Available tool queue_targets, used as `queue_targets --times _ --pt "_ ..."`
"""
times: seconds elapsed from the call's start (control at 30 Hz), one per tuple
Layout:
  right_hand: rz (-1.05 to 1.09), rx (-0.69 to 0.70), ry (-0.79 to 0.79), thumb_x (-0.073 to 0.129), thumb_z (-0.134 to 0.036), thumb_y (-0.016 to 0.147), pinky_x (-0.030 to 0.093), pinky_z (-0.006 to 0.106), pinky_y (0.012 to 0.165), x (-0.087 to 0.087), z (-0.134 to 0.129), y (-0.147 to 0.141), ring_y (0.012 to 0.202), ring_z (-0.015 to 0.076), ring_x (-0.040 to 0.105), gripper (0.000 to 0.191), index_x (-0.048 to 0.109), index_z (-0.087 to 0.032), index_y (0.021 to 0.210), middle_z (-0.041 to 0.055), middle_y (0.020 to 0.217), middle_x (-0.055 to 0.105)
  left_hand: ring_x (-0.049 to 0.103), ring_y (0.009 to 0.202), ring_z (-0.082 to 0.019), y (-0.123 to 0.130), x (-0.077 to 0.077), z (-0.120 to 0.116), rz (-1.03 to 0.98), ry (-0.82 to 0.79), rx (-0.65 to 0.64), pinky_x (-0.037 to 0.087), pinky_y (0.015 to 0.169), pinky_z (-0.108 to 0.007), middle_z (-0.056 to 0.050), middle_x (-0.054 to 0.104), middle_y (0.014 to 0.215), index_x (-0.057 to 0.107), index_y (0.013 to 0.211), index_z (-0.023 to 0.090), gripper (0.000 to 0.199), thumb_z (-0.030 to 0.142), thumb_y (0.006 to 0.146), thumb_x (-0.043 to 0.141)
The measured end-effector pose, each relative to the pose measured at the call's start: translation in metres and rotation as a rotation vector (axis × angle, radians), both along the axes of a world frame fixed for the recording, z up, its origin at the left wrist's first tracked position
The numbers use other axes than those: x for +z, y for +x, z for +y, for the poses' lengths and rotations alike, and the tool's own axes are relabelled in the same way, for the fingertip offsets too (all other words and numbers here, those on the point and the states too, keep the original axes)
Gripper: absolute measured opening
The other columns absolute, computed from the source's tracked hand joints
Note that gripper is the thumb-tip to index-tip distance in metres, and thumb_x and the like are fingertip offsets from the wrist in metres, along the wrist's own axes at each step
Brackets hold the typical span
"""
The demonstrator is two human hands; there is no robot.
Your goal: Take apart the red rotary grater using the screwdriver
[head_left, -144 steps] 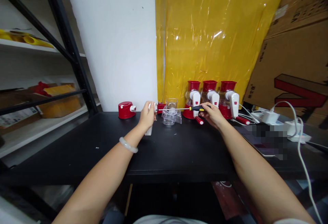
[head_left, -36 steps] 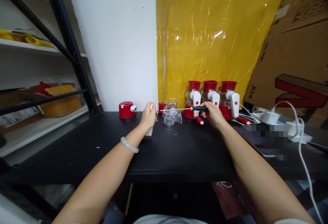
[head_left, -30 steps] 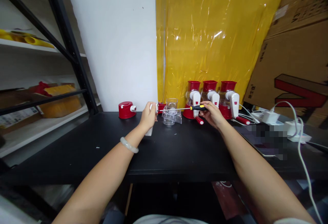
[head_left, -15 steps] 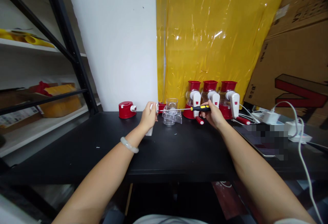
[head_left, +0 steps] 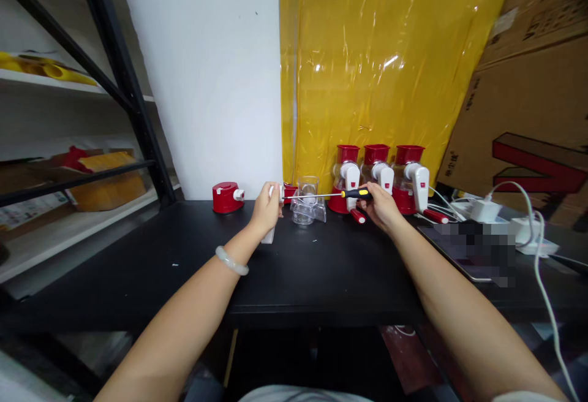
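Observation:
My left hand (head_left: pixel 266 209) is closed round a white plastic part (head_left: pixel 268 236), whose lower end sticks out below the fingers. In my right hand (head_left: pixel 382 206) is a screwdriver (head_left: pixel 356 193) with a black and yellow handle, held level. Its thin shaft points left and its tip meets the white part at my left fingers; the exact contact is hidden. Behind the shaft stand clear plastic pieces (head_left: pixel 303 212), beside a red part (head_left: pixel 290 193) partly covered by my left hand. A red base with a white spout (head_left: pixel 228 198) stands to the left.
Three red and white hand-cranked machines, the nearest (head_left: pixel 348 175) just behind my right hand, stand at the back right of the black table (head_left: pixel 294 279). A tablet (head_left: pixel 459 252), white chargers (head_left: pixel 486 211) and cables lie at the right. Shelving (head_left: pixel 133 108) rises at the left.
My right fingers have shifted slightly on the screwdriver handle, and the hand sits a little lower. My left hand and the white part are nearly unmoved.

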State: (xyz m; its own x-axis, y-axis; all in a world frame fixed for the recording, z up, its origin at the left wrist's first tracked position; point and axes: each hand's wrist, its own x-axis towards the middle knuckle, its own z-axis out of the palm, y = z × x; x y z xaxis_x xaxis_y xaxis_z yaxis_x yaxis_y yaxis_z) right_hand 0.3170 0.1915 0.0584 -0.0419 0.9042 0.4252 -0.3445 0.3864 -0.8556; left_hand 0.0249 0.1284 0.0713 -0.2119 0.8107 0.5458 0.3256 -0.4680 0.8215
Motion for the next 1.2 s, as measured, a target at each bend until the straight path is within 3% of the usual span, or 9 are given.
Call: queue_targets --times 0.2,0.4,0.53,0.7,0.8,1.03,1.2 --pt "0.077 0.045 -0.064 0.081 -0.043 0.063 0.045 0.026 0.050 0.000 -0.001 0.000 0.054 0.0102 0.052 0.034 0.062 -0.022 0.081 -0.0020 0.068 0.058 0.047 0.042 -0.011 0.000 0.001 0.000 -0.002 0.007 0.004 0.044 0.040 -0.021 0.006 0.047 0.054 0.050 0.094 0.022 0.026 0.045 0.094 0.038" --pt "0.082 0.038 -0.069 0.082 -0.041 0.061 0.050 0.029 0.058 0.002 -0.002 0.000 0.062 0.0124 0.058 0.032 0.063 -0.023 0.080 -0.0013 0.073 0.062 0.047 0.042 -0.010 0.000 0.001 0.001 -0.014 0.000 0.012 0.044 0.040 -0.021 0.005 0.048 0.056 0.050 0.092 0.022 0.027 0.046 0.094 0.039" --pt "0.060 0.018 -0.023 0.079 -0.050 0.065 0.050 0.028 0.056 0.001 -0.001 0.001 0.061 0.0125 0.058 0.035 0.063 -0.022 0.080 -0.0003 0.075 0.062 0.048 0.043 -0.010 -0.001 0.001 0.001 -0.018 -0.008 0.016 0.044 0.040 -0.021 0.005 0.049 0.057 0.050 0.092 0.022 0.029 0.048 0.094 0.039" --pt "-0.101 -0.066 0.073 0.058 -0.067 0.080 0.039 0.026 0.043 -0.003 0.004 0.007 0.043 0.0110 0.046 0.046 0.062 -0.022 0.081 -0.0033 0.051 0.048 0.048 0.043 -0.010 -0.002 -0.001 0.002 -0.007 -0.016 0.023 0.045 0.041 -0.021 0.005 0.050 0.058 0.051 0.092 0.022 0.030 0.049 0.094 0.039" --pt "-0.116 -0.087 0.071 0.066 -0.061 0.077 0.035 0.024 0.041 -0.002 0.004 0.007 0.043 0.0090 0.044 0.039 0.063 -0.022 0.081 -0.0032 0.056 0.051 0.049 0.044 -0.010 -0.002 -0.002 0.002 0.001 -0.013 0.019 0.045 0.041 -0.021 0.005 0.050 0.058 0.051 0.092 0.022 0.030 0.049 0.094 0.038" --pt "0.053 0.076 -0.020 0.075 -0.038 0.066 0.043 0.024 0.051 0.005 -0.006 0.004 0.056 0.0096 0.053 0.025 0.064 -0.023 0.083 -0.0023 0.075 0.059 0.048 0.043 -0.010 -0.002 -0.001 0.002 -0.002 -0.010 0.014 0.045 0.041 -0.021 0.005 0.049 0.058 0.051 0.093 0.022 0.030 0.049 0.094 0.039" --pt "0.075 0.049 -0.036 0.063 -0.060 0.076 0.042 0.026 0.047 0.005 -0.005 0.004 0.051 0.0111 0.051 0.039 0.063 -0.021 0.079 0.0000 0.066 0.058 0.048 0.042 -0.010 -0.002 -0.002 0.002 -0.001 0.002 0.008 0.043 0.041 -0.021 0.006 0.049 0.056 0.051 0.093 0.022 0.029 0.049 0.094 0.039"
